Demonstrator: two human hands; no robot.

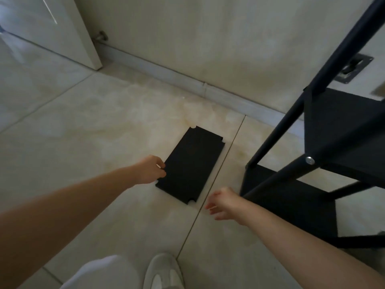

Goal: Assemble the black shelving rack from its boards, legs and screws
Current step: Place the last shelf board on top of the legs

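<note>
Flat on the tiled floor [83, 126], near the wall: one loose black board [190, 165], with a small round notch at each corner. Left hand [151, 170] at the long left edge of this board, fingers bent against the edge and touching it; cannot tell whether really gripping or only touching. Right hand [224, 203] low above the floor, just beside the near right corner of the board and apart from it, fingers loosely spread, holding nothing. On the right, standing on the floor, the partly built black rack [337, 142]: slanting legs, two boards already fitted, a silver screw [310, 160] at one joint. At the bottom edge, a white shoe [163, 272] and a light trouser leg [100, 274]. Top left, a white door [54, 28].
</note>
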